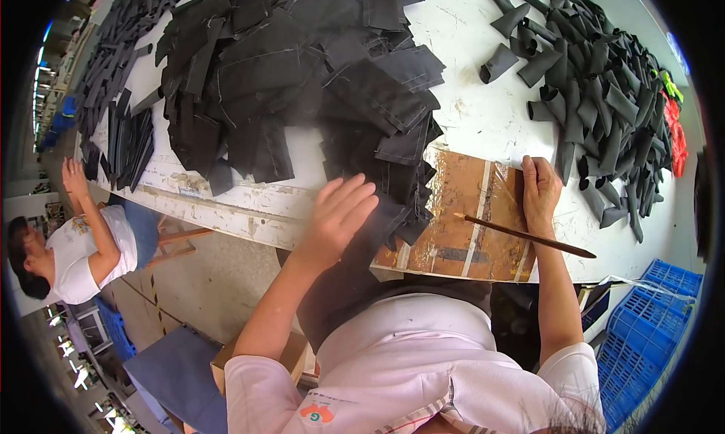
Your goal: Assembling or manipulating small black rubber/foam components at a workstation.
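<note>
Black fabric pieces (pixel 393 200) lie stacked at the near edge of the white worktable (pixel 483 109), and the left hand (pixel 340 211) rests flat on top of them, fingers spread wide and gripping nothing, apparently pressing the stack so it does not slide off the edge. The right hand (pixel 540 192) lies on the far right corner of a brown taped board (pixel 468 223), fingers curled loosely downward over its edge; it holds nothing that can be made out. A thin dark stick (pixel 529 238) lies slanted across the board just below that hand, within easy reach. The board looks worn and glossy with tape strips, a hard surface set in front of the person. Beyond the stack, a big heap of flat stitched black pieces (pixel 302 72) covers the table's middle, matte and rectangular. To the right, rolled black tubes (pixel 596 94) of fabric pile up. A blue plastic crate (pixel 653 306) stands below right; another person (pixel 75 245) works at left.
</note>
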The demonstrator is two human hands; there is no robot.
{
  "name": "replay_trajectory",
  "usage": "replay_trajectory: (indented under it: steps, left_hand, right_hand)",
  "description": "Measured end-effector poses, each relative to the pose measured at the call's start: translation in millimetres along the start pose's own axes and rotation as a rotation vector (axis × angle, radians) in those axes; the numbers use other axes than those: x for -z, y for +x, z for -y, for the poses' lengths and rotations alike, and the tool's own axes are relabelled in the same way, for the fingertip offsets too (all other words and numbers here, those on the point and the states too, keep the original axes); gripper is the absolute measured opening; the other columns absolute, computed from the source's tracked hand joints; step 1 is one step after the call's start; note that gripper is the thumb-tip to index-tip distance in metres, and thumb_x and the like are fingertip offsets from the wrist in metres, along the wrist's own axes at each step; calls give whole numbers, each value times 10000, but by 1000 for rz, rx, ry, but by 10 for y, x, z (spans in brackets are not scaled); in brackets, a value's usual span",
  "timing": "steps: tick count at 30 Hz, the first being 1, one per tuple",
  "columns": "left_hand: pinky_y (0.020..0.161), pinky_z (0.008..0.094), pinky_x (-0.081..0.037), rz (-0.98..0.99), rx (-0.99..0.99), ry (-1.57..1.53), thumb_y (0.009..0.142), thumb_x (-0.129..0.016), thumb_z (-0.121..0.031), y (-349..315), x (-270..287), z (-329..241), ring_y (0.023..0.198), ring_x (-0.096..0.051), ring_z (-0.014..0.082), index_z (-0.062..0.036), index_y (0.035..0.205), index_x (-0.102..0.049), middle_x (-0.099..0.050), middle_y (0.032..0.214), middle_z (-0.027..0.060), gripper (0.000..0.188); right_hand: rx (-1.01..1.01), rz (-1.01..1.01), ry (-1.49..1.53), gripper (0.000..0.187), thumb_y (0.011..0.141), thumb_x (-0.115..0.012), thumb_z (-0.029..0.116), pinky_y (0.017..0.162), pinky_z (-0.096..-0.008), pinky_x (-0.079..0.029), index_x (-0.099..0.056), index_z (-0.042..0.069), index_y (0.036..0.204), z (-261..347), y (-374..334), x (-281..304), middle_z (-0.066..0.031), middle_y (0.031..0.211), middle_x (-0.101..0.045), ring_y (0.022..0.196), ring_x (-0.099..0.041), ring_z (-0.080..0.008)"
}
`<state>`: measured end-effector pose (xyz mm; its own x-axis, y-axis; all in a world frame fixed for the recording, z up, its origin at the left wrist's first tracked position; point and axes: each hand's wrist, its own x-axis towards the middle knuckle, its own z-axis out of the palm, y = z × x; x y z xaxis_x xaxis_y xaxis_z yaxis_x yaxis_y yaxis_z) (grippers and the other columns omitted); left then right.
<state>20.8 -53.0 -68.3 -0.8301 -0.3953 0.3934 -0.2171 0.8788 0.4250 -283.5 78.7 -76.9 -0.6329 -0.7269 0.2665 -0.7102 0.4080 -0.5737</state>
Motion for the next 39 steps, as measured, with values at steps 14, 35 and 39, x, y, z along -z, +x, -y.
replay_trajectory:
  steps: [14,35,39]
  left_hand:
    - [967,508,-213,-25,174,96,669,-487,52,234,-182,-311,1203,-283,383,22,1185,-404,-334,1255,229,524]
    - [869,473,-309,-152,570,488,742,-515,-58,708,17,1110,998,-402,384,-53,1218,-380,-434,1101,206,495]
    - [845,445,-341,-144,663,403,726,-500,-17,735,140,1016,973,-424,373,-43,1143,-464,-462,1074,199,418]
  right_hand:
    - [55,-24,-5,247,844,-505,212,534,-354,-378,-511,8,704,-34,-67,-1,-135,661,-517,584,-495,-312]
    - [57,-18,30,215,839,-510,154,519,-327,-364,-506,-16,707,26,-30,31,-139,632,-490,543,-466,-272]
    - [57,19,30,217,845,-505,152,515,-321,-359,-499,-17,707,45,-21,-21,-139,628,-480,536,-449,-267]
